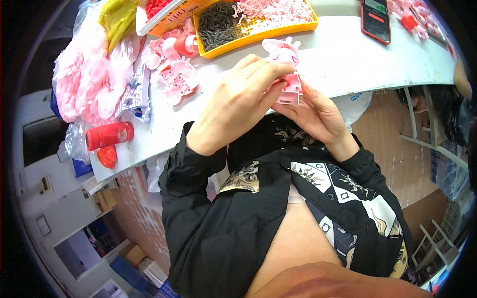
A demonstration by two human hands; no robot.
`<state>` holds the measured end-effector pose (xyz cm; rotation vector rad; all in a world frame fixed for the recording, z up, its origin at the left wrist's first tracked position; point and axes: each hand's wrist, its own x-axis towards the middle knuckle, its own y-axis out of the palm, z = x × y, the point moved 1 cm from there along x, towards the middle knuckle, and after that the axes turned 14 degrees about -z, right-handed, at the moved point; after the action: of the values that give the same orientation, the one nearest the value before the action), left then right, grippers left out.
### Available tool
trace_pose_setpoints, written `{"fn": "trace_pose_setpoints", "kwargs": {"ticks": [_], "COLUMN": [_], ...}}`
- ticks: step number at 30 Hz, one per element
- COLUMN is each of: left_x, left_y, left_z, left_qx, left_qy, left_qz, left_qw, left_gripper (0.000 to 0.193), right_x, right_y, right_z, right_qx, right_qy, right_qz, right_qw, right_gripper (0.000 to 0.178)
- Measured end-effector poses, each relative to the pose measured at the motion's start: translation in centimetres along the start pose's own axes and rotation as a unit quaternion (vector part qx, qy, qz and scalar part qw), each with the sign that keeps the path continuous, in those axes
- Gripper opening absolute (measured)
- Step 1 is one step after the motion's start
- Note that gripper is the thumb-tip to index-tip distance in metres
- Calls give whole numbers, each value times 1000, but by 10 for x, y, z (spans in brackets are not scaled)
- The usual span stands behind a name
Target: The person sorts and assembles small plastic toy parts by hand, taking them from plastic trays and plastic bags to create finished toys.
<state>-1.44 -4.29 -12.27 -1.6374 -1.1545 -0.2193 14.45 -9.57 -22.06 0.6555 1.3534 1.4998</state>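
Observation:
Near the table's front edge, both hands meet at a pink plastic toy figure [289, 82] with a rounded head and small ears. My right hand [320, 110] supports the figure from below and the right, its fingers closed round the lower body. My left hand [237, 98] comes across from the left, thumb and fingertips pinched together against the figure's body. A small red part shows by those fingertips; the fingers partly hide it. Loose pink shell pieces [178, 79] lie on the table to the left of my left hand.
Beyond the toy stands a yellow tray [258, 34] of small dark and pale pink parts. Bags of pink parts [92, 74], a purple plastic part [137, 97] and a red cylindrical container [110, 135] occupy the left. A phone [375, 21] lies at the back right.

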Motion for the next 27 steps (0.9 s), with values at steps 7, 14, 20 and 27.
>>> {"fn": "trace_pose_setpoints", "kwargs": {"ticks": [7,14,20,27], "left_x": [-4,-25,-81,-111], "left_y": [2,-37,-80,-80], "left_z": [0,25,72,94], "left_qx": [7,57,264,299], "left_qy": [-27,-150,-281,-259], "left_qz": [0,-170,-167,-92], "left_qw": [1000,972,908,914], "left_gripper": [40,38,32,42], "right_x": [2,7,8,11], "right_y": [-1,-1,-1,-2], "right_z": [-1,11,18,21], "right_qx": [-38,-45,-44,-5], "right_qy": [-13,-19,-22,-6], "right_qz": [-3,1,10,27], "right_qw": [999,999,999,1000], "right_gripper": [50,54,57,54]}}
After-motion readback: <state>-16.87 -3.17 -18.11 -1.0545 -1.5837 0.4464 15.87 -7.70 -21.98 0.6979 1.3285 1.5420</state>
